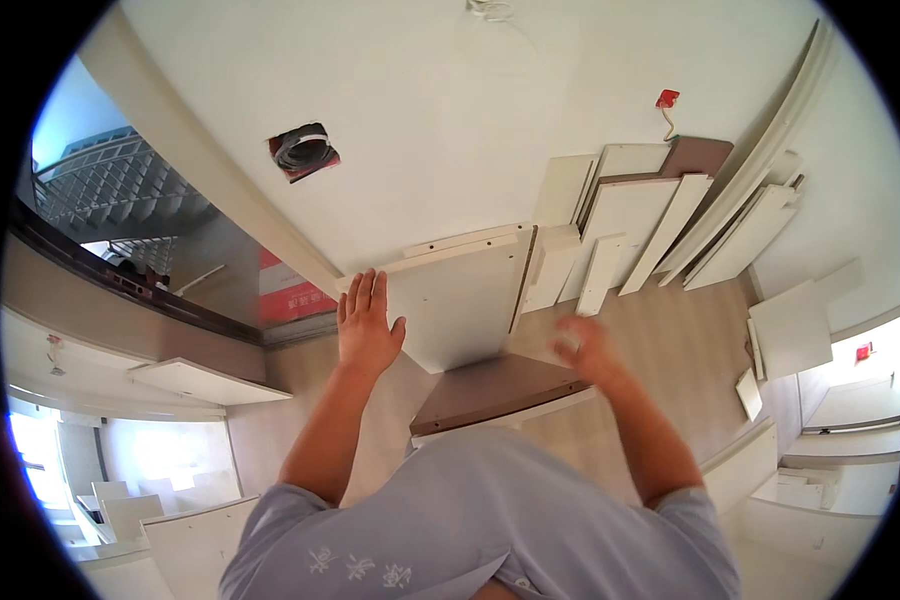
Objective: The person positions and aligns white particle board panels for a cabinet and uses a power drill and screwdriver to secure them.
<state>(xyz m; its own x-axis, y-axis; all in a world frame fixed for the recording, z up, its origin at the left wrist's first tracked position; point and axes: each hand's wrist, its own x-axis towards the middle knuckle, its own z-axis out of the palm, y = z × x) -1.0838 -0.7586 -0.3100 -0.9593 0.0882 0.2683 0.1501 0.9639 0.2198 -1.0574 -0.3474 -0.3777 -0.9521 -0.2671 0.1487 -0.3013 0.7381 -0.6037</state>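
Observation:
My left hand (pixel 368 335) lies with its fingers stretched out on the left edge of a white panel (pixel 455 310). This panel stands against the wall and has small holes in it. A narrow white strip (pixel 465 241) with dark holes runs along its top edge. My right hand (pixel 588 350) is in the air to the right of the panel, apart from it. Motion blurs its fingers, so I cannot tell their shape. Between my arms, close to my body, a brown board (pixel 490 388) with a pale strip along its near edge stands low.
Several white and brown boards (pixel 635 215) lean against the wall at the right. More panels (pixel 790 330) stand farther right. A wall opening (pixel 304 152) holds coiled dark cable. At the left, a doorway shows a stair railing (pixel 120 185) and a red-and-white box (pixel 288 290).

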